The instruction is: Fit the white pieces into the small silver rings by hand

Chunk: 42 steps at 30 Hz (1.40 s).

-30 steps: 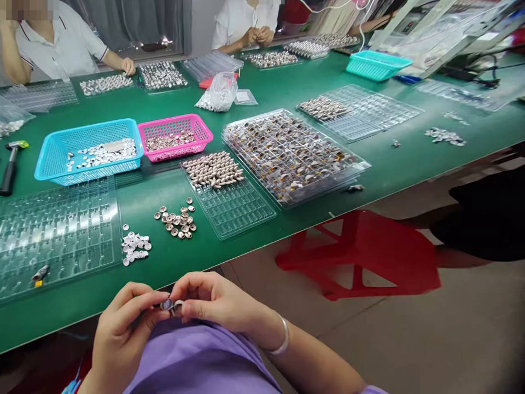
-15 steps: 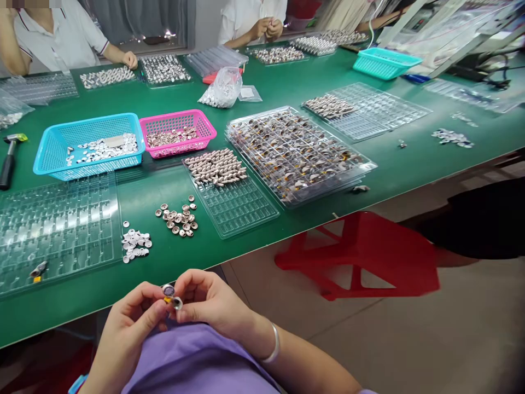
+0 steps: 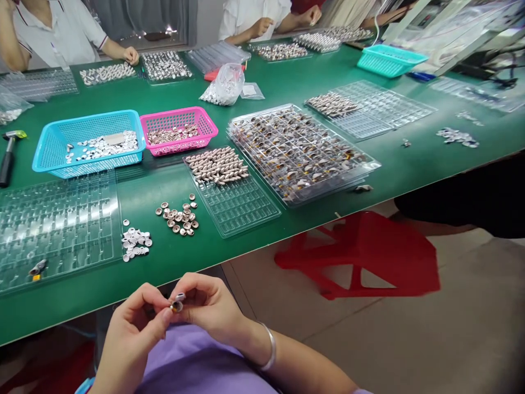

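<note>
Long green worktop [image 3: 176,260], people [image 3: 51,33] at far side. Small part [image 3: 178,304] with dark opening and yellow bit is held low before purple top [image 3: 197,355], off worktop's near edge, probably for close look. Left hand [image 3: 135,325] pinches it between thumb and fingertip; right hand [image 3: 215,312] grips other side, likely since part is too tiny for palm. White caps [image 3: 136,243] and brown cups [image 3: 186,225] lie loose near edge, perhaps for short reach. Slotted clear tray [image 3: 74,224] sits beside white caps; blue basket [image 3: 49,148] and pink basket [image 3: 184,146] divide white pieces [image 3: 130,141] and brown pieces [image 3: 174,133], apparently against mixing.
</note>
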Motion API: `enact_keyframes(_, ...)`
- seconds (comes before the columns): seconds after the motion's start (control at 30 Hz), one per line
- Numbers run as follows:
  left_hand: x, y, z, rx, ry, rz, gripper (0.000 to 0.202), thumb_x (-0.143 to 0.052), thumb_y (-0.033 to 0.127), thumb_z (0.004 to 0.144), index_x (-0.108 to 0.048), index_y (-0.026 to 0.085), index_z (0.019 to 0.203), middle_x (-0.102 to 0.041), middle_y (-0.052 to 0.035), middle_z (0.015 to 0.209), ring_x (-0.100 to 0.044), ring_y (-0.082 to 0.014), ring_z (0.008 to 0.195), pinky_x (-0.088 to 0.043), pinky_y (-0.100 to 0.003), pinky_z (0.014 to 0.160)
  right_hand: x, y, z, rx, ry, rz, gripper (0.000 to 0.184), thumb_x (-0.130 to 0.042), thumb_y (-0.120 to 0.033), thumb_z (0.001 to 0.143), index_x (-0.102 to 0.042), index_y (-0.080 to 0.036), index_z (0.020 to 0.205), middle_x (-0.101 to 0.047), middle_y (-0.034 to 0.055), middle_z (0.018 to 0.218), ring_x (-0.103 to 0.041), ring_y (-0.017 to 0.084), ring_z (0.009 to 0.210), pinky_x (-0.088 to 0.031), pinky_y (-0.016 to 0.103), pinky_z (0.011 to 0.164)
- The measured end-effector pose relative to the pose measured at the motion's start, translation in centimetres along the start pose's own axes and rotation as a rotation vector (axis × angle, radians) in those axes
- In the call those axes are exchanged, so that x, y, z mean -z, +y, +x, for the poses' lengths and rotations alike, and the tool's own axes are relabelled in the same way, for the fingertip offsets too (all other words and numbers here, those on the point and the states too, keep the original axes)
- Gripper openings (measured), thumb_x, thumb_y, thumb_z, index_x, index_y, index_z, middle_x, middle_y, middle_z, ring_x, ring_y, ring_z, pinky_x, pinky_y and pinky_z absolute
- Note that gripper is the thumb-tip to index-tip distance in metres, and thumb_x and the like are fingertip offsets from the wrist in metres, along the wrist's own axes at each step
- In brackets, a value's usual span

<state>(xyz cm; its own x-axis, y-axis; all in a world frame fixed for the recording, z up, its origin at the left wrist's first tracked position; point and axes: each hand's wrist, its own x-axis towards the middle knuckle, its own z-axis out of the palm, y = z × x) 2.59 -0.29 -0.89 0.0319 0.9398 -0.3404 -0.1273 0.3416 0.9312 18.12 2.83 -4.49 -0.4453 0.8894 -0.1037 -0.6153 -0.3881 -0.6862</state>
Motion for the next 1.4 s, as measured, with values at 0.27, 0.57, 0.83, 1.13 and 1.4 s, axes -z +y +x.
enact_keyframes(0.27, -0.9, -0.4, -0.4, -0.055, 0.079, 0.017, 0.021, -0.078, 0.035, 0.077, -0.063, 0.021, 0.073, -0.053, 0.0035, 0.069, -0.046, -0.0094, 0.06, -0.04, -0.017, 0.053, -0.5, 0.2, -0.2, 0.068, 0.053, -0.066, 0.03, -0.091, -0.016, 0.06, -0.066, -0.019, 0.076, -0.067, -0.004, 0.073, -0.062, 0.007, 0.064, -0.054, 0.015, 0.063)
enact_keyframes(0.57, -1.0, -0.1, -0.5, -0.07, 0.111, 0.119, 0.027, -0.076, 0.04, 0.076, -0.059, 0.02, 0.073, -0.051, 0.003, 0.068, -0.048, -0.0116, 0.061, -0.042, -0.02, 0.055, -0.8, 0.0, -0.3, 0.146, 0.087, -0.239, 0.028, -0.091, -0.023, 0.063, -0.066, -0.019, 0.075, -0.065, -0.0016, 0.073, -0.06, 0.01, 0.065, -0.053, 0.019, 0.063)
enact_keyframes(0.83, -1.7, 1.0, -0.8, -0.184, 0.17, 0.265, 0.015, -0.073, 0.035, 0.078, -0.067, 0.022, 0.074, -0.056, 0.0002, 0.072, -0.053, -0.0145, 0.067, -0.042, -0.023, 0.058, -0.6, 0.2, -0.3, 0.117, 0.086, -0.263, 0.026, -0.088, -0.025, 0.065, -0.065, -0.02, 0.077, -0.063, -0.002, 0.073, -0.06, 0.01, 0.063, -0.051, 0.021, 0.061)
enact_keyframes(1.13, -2.3, 1.7, -1.0, -0.264, 0.202, 0.349, 0.011, -0.073, 0.031, 0.079, -0.069, 0.024, 0.072, -0.055, 0.0006, 0.07, -0.053, -0.0142, 0.064, -0.041, -0.024, 0.058, -0.6, 0.1, -0.3, 0.122, 0.101, -0.275, 0.026, -0.087, -0.025, 0.066, -0.064, -0.019, 0.076, -0.064, -0.0011, 0.074, -0.06, 0.011, 0.066, -0.051, 0.022, 0.063)
enact_keyframes(1.4, -1.0, 0.7, -0.4, -0.137, 0.082, 0.272, 0.019, -0.071, 0.038, 0.082, -0.062, 0.022, 0.076, -0.055, 0.0018, 0.07, -0.054, -0.0134, 0.064, -0.045, -0.021, 0.058, -0.7, 0.1, -0.3, 0.175, 0.109, -0.336, 0.023, -0.087, -0.026, 0.067, -0.065, -0.019, 0.072, -0.063, -0.0007, 0.07, -0.058, 0.01, 0.062, -0.05, 0.021, 0.059)
